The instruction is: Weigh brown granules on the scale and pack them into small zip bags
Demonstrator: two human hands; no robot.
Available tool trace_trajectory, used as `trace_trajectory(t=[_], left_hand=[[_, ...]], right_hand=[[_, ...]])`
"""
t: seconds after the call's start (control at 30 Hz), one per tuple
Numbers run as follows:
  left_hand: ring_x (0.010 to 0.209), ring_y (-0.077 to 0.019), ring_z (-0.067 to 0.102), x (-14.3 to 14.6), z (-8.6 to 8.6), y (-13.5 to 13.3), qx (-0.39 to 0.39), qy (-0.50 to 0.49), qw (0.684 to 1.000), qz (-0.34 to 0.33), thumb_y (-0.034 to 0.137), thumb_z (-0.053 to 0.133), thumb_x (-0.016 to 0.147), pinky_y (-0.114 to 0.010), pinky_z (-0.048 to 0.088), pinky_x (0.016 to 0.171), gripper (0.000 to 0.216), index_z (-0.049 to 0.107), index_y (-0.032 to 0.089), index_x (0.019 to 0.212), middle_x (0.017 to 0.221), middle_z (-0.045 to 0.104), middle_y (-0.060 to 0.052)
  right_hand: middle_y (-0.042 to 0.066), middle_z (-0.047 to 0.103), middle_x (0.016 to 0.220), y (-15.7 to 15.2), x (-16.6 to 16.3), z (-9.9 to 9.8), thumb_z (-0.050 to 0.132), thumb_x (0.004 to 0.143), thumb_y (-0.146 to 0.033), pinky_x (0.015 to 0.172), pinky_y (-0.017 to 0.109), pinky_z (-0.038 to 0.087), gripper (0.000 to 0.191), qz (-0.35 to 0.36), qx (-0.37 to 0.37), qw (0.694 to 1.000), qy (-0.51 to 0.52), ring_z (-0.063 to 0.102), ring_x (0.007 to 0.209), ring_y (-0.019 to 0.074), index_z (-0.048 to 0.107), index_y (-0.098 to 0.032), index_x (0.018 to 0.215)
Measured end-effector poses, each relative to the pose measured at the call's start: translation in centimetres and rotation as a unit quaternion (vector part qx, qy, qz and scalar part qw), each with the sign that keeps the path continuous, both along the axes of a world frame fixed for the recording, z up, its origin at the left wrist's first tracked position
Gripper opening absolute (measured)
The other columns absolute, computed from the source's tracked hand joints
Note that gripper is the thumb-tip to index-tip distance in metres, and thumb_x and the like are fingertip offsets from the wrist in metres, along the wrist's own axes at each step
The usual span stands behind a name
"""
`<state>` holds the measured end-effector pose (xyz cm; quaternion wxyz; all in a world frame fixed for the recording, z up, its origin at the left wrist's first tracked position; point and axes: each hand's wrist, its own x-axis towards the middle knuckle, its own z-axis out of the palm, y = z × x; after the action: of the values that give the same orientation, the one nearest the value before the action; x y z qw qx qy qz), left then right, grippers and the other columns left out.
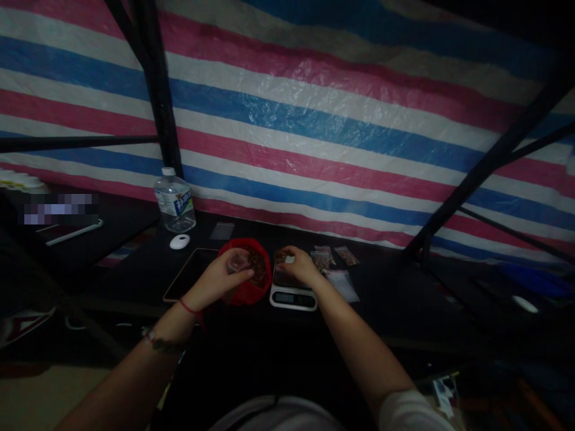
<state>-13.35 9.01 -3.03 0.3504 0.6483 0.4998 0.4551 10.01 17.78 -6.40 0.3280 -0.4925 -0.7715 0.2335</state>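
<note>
My left hand is closed round a small clear plastic cup, held over a red bowl that holds brownish pieces. My right hand rests fingers bent over a dark tray on a small white digital scale, pinching something small and pale I cannot make out. Both sit on a dark table. Several small clear bags with brown contents lie just right of the scale.
A water bottle and a white oval object stand at the back left, a tablet lies left of the bowl. Black metal frame bars cross a striped tarpaulin wall behind the table.
</note>
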Motion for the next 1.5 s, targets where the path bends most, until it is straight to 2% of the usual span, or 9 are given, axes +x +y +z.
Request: trace_trajectory(t=[0.23, 0.4, 0.6, 0.77, 0.97, 1.07, 1.17, 1.3, 1.5], left_hand=[[0.085, -0.0164, 0.056, 4.0, -1.3, -1.8, -0.014, -0.06, 0.976, -0.211, 0.041, 0.071, 0.067, -0.029, 0.046, 0.078, 0.044, 0.051, 0.017, 0.098, 0.09, 0.057, -0.003], [0.075, -0.0119, 0.051, 6.7, -1.6, -3.9, -0.063, 0.015, 0.953, -0.295, 0.036, 0.071, 0.067, -0.023, 0.043, 0.065, 0.037, 0.053, 0.017, 0.092, 0.084, 0.055, 0.0], [0.067, -0.0102, 0.048, 8.1, -2.0, -4.8, -0.086, 0.086, 0.934, -0.337, 0.034, 0.073, 0.064, -0.022, 0.041, 0.059, 0.034, 0.057, 0.016, 0.086, 0.077, 0.055, 0.002], [0.067, -0.01, 0.049, 8.1, -2.5, -4.6, -0.081, 0.088, 0.931, -0.346, 0.037, 0.074, 0.064, -0.021, 0.042, 0.059, 0.034, 0.058, 0.016, 0.085, 0.077, 0.057, 0.001], [0.068, -0.0103, 0.05, 8.1, -2.8, -4.4, -0.104, 0.08, 0.924, -0.358, 0.039, 0.074, 0.064, -0.021, 0.042, 0.059, 0.035, 0.058, 0.016, 0.086, 0.077, 0.057, 0.002], [0.066, -0.0099, 0.049, 8.1, -2.8, -4.3, -0.099, 0.084, 0.928, -0.348, 0.037, 0.073, 0.064, -0.021, 0.041, 0.059, 0.032, 0.058, 0.016, 0.084, 0.075, 0.056, 0.002], [0.066, -0.0105, 0.05, 8.2, -3.0, -4.2, -0.091, 0.086, 0.941, -0.315, 0.035, 0.072, 0.065, -0.022, 0.041, 0.06, 0.03, 0.057, 0.016, 0.083, 0.075, 0.057, 0.002], [0.07, -0.0133, 0.055, 8.4, -3.7, -3.7, -0.069, 0.088, 0.97, -0.215, 0.034, 0.069, 0.067, -0.024, 0.043, 0.062, 0.029, 0.056, 0.017, 0.086, 0.079, 0.06, -0.001], [0.079, -0.0187, 0.059, 8.9, -3.6, -3.8, 0.012, 0.159, 0.979, -0.129, 0.02, 0.06, 0.068, -0.029, 0.045, 0.071, 0.018, 0.057, 0.019, 0.086, 0.085, 0.063, -0.004]], right_hand=[[0.008, 0.069, 0.098, -0.1, 4.9, -2.3, 0.073, 0.066, -0.027, 0.083, 0.034, 0.047, 0.035, -0.11, -0.03, 0.991, -0.067, 0.063, 0.092, 0.0224, 0.066, -0.017, 0.099], [0.009, 0.064, 0.114, -0.1, 5.5, -2.8, 0.075, 0.063, -0.03, 0.093, 0.039, 0.042, 0.074, -0.106, 0.023, 0.992, -0.066, 0.058, 0.104, 0.0236, 0.048, -0.018, 0.131], [0.009, 0.063, 0.118, -0.1, 5.0, -2.1, 0.067, 0.072, -0.026, 0.099, 0.038, 0.037, 0.05, -0.063, 0.084, 0.991, -0.076, 0.055, 0.112, 0.0228, 0.058, -0.018, 0.121], [0.006, 0.068, 0.103, -0.3, 4.7, -2.3, 0.067, 0.071, -0.022, 0.093, 0.037, 0.041, 0.03, -0.075, 0.095, 0.99, -0.069, 0.059, 0.101, 0.0223, 0.065, -0.018, 0.101], [0.007, 0.064, 0.111, -0.5, 4.8, -2.6, 0.068, 0.068, -0.021, 0.096, 0.038, 0.039, 0.043, -0.065, 0.105, 0.992, -0.037, 0.055, 0.107, 0.0227, 0.061, -0.019, 0.111], [0.009, 0.059, 0.119, -1.6, 5.0, -1.7, 0.067, 0.071, -0.024, 0.1, 0.041, 0.035, 0.048, -0.084, 0.125, 0.988, -0.01, 0.051, 0.114, 0.0239, 0.057, -0.02, 0.117], [0.008, 0.062, 0.106, -4.3, 5.0, -0.1, 0.061, 0.077, -0.025, 0.094, 0.038, 0.04, 0.03, -0.088, 0.133, 0.987, 0.03, 0.055, 0.104, 0.0225, 0.061, -0.02, 0.106], [0.004, 0.062, 0.089, -9.0, 4.2, 2.1, 0.05, 0.084, -0.02, 0.076, 0.027, 0.047, 0.015, 0.006, 0.062, 0.996, 0.066, 0.058, 0.085, 0.0164, 0.064, -0.02, 0.09], [0.0, 0.059, 0.119, -12.9, 1.9, 2.0, 0.054, 0.08, -0.012, 0.096, 0.028, 0.041, 0.022, 0.121, -0.062, 0.99, 0.022, 0.053, 0.115, 0.0167, 0.071, -0.026, 0.083]])
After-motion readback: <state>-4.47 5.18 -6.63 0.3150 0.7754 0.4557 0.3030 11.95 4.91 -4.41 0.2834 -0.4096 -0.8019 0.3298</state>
